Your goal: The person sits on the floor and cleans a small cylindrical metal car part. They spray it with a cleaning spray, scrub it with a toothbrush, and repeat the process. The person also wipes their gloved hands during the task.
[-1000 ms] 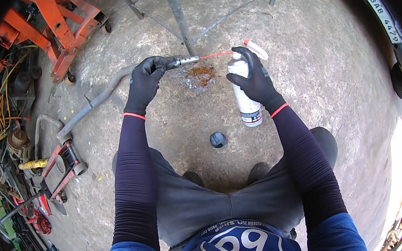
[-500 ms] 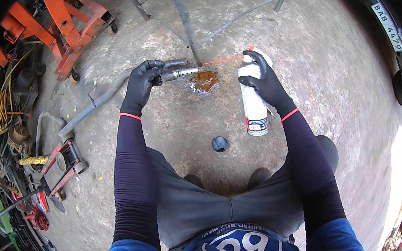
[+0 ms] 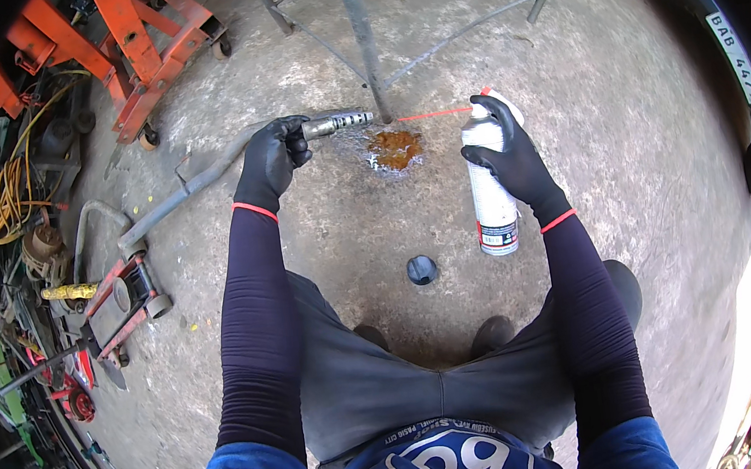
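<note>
My left hand, in a black glove, is closed around one end of a slotted metal valve. Its silver, cylindrical end points right, with dark slots along it. My gloved right hand grips a white aerosol spray can near the top, the can roughly upright. From its nozzle a thin red straw reaches left toward the valve's tip, with a gap between them. Below that gap, a brown wet patch with a shiny rim lies on the concrete. My glove hides the valve's other end.
A dark round cap lies on the floor before my feet. Metal stand legs rise just beyond my hands. A floor jack with a long grey handle lies at left, an orange wheeled frame farther off. A vehicle stands at right.
The valve has turned in my left hand, so wider slots now show, and it is slightly higher. The whole view has shifted a little; the can stays in my right hand.
</note>
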Tool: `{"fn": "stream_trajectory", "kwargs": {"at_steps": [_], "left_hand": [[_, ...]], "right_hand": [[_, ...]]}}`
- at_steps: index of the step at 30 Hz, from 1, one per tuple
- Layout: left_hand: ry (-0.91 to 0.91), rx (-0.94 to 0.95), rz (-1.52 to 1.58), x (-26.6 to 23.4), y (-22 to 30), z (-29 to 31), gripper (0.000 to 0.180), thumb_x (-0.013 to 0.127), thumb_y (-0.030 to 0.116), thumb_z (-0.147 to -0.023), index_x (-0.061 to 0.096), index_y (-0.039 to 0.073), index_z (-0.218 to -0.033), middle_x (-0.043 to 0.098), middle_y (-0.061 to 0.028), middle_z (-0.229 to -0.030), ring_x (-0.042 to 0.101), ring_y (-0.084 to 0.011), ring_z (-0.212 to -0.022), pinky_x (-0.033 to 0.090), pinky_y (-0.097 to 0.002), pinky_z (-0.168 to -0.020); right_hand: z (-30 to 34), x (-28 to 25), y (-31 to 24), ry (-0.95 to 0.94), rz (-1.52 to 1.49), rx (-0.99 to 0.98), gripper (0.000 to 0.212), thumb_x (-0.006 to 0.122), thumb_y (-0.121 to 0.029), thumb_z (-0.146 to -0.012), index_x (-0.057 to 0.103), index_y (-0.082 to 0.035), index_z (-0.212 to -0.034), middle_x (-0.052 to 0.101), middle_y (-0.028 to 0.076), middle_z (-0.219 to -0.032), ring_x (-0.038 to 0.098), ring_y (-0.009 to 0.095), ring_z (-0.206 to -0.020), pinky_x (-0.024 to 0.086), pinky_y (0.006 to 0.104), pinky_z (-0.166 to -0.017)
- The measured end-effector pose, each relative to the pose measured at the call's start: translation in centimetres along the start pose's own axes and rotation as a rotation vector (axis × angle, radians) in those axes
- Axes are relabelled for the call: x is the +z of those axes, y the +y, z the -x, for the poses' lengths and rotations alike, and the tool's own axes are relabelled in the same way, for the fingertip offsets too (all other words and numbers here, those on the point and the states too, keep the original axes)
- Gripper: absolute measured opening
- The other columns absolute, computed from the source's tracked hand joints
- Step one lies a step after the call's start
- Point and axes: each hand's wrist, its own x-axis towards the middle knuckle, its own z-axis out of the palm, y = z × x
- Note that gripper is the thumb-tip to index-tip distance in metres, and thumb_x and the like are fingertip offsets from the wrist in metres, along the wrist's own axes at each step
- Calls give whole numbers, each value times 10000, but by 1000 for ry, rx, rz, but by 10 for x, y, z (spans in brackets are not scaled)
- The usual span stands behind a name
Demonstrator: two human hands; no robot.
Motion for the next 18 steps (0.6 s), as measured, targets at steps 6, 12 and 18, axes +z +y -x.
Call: {"fn": "stream_trajectory", "kwargs": {"at_steps": [6,12,18], "left_hand": [[-12,-8,33,3,2,4,237,499,172,-1073,688,35,-1112,589,-9,-842,558,-116,-704,532,-325,-653],[-12,-60,45,5,4,3,307,520,302,-1111,670,47,-1026,542,15,-765,487,-95,-620,434,-286,-566],[194,-122,-91,14,-7,1,472,522,476,-1100,648,46,-951,451,36,-665,416,-99,-518,377,-294,-484]], "right_hand": [[0,0,-1,8,-16,-13,744,839,-191,-850,479,-158,-1501,622,151,-1346,634,279,-1217,546,409,-981],[1,4,-4,7,-2,-43,755,839,-205,-849,473,-161,-1509,614,147,-1357,615,282,-1253,526,421,-1023],[3,4,-8,6,-37,-25,763,841,-213,-844,473,-148,-1509,602,138,-1377,598,285,-1282,501,428,-1059]]}}
